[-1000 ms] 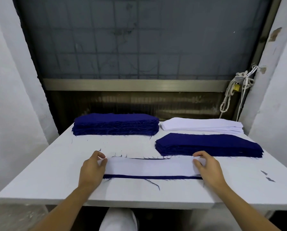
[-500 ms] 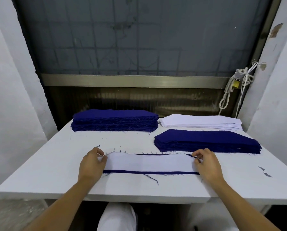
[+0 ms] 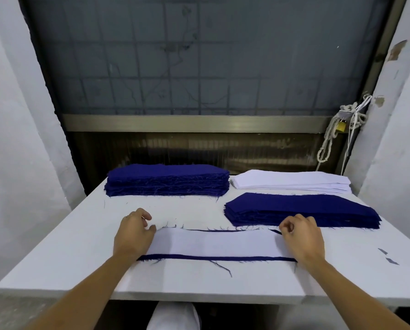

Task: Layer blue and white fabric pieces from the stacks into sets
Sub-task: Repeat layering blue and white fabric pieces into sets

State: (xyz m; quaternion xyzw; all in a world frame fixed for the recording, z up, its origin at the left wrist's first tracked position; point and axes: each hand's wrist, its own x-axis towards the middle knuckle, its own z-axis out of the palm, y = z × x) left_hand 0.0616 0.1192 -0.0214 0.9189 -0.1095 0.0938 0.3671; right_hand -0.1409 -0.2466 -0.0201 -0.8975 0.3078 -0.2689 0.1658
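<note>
View from a head camera, looking down at a white table (image 3: pixel 56 258) and two bare forearms reaching forward.

Beyond the left hand (image 3: pixel 133 234), near the table's far edge, sits a thick blue stack (image 3: pixel 168 179) with frayed edges. The left hand rests at the left end of a long white piece (image 3: pixel 215 242). Its fingers are curled and its thumb tip touches the far corner; whether it actually grips the cloth cannot be told.

Between the hands, the white piece lies flat on a blue piece (image 3: pixel 211 257). The blue shows as a narrow band along the near edge and a thinner line along the far edge. A loose thread (image 3: pixel 220 266) trails toward the person.

The right hand (image 3: pixel 301 236) has curled fingers that pinch the far right corner of the white piece, where a small blue corner peeks out. Just beyond this hand is a lower blue stack (image 3: pixel 301 209), and behind that a white stack (image 3: pixel 289 181). To the right of the right hand lie two small scraps (image 3: pixel 387 256).

The step appears to be squaring white over blue. To do it well, both ends should probably be nudged toward the person together until the near blue band narrows to match the far one. The cloth should stay flat and taut without dragging the lower layer
</note>
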